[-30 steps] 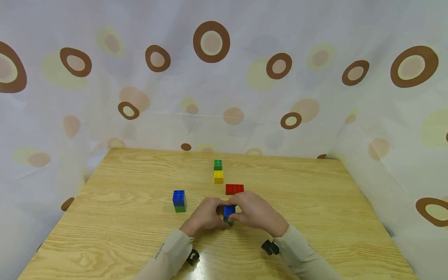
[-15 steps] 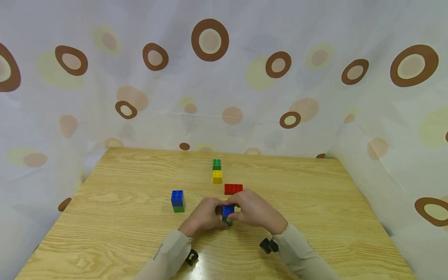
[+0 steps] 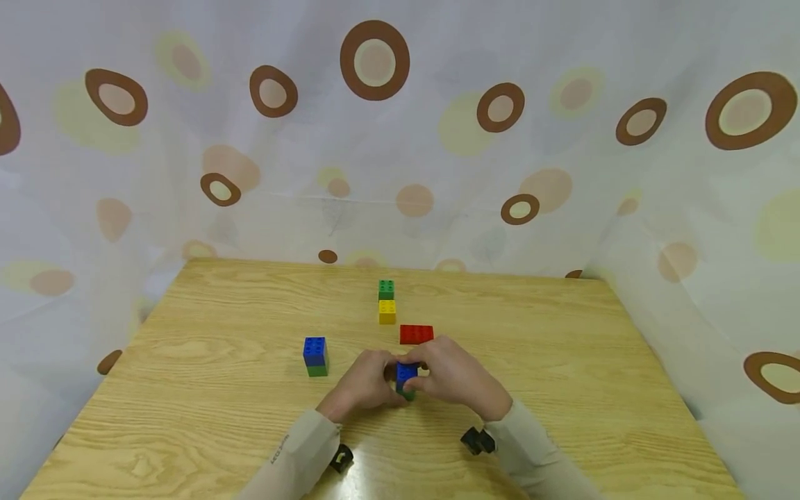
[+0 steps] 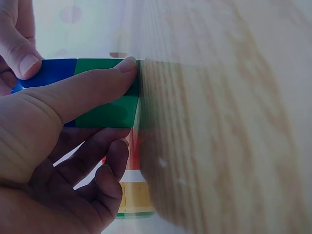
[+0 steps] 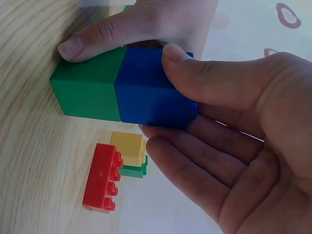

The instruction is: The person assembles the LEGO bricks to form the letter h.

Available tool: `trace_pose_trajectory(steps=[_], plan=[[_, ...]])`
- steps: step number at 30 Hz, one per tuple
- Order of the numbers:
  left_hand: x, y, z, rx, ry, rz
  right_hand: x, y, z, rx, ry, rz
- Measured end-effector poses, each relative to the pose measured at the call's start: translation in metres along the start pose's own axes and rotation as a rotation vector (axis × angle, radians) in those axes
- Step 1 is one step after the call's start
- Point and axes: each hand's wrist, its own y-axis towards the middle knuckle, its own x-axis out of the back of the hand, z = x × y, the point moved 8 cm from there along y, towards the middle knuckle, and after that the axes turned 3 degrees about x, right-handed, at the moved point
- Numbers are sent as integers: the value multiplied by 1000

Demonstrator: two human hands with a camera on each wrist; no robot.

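Note:
In the head view a blue brick (image 3: 407, 373) sits on top of a green brick (image 3: 406, 394) at the middle of the table. My left hand (image 3: 368, 381) grips the green brick; in the left wrist view its thumb lies along the green side (image 4: 111, 108). My right hand (image 3: 455, 373) pinches the blue brick between thumb and fingers, as the right wrist view shows with the blue side (image 5: 146, 92) against the green one (image 5: 90, 87). The two bricks touch face to face, and the green one stands at the tabletop.
Behind the hands lies a red brick (image 3: 416, 335), with a yellow brick (image 3: 387, 312) and a green brick (image 3: 386, 289) farther back. Left of them stands a blue brick (image 3: 315, 351) on a green one (image 3: 317, 371). Black pieces (image 3: 478, 441) are beside the right sleeve.
The head view has shifted slightly. Both hands keep their hold on the two bricks with no clear movement.

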Motion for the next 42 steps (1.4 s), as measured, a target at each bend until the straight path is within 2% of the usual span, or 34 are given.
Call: trace_pose_trajectory(steps=[7, 14, 17, 21, 27, 30, 34, 36, 38, 40, 42], plan=[[-1, -6, 3, -21, 17, -15, -6, 0, 7, -48, -23, -10], [-4, -7, 3, -31, 43, -5, -9, -2, 2, -66, 45, -17], [-4, -6, 3, -6, 65, 1, -7, 0, 1, -75, 66, -1], [-2, -3, -1, -8, 73, 14, -3, 3, -1, -91, 43, 4], [0, -3, -8, -56, 79, 12, -8, 3, -4, -103, 24, -2], [3, -8, -10, -40, 139, -5, -11, 1, -6, -119, 15, -2], [15, -23, -15, 17, 284, -56, -15, -2, -8, -133, -21, 28], [27, -35, -21, 5, 346, -96, -18, -4, -9, -135, -43, 56], [42, -48, -29, -61, 395, -174, -19, -6, -12, -138, -57, 78], [60, -60, -36, -151, 446, -288, -18, -9, -15, -141, -61, 81], [80, -69, -38, -214, 507, -408, -15, -12, -16, -131, -54, 62]])
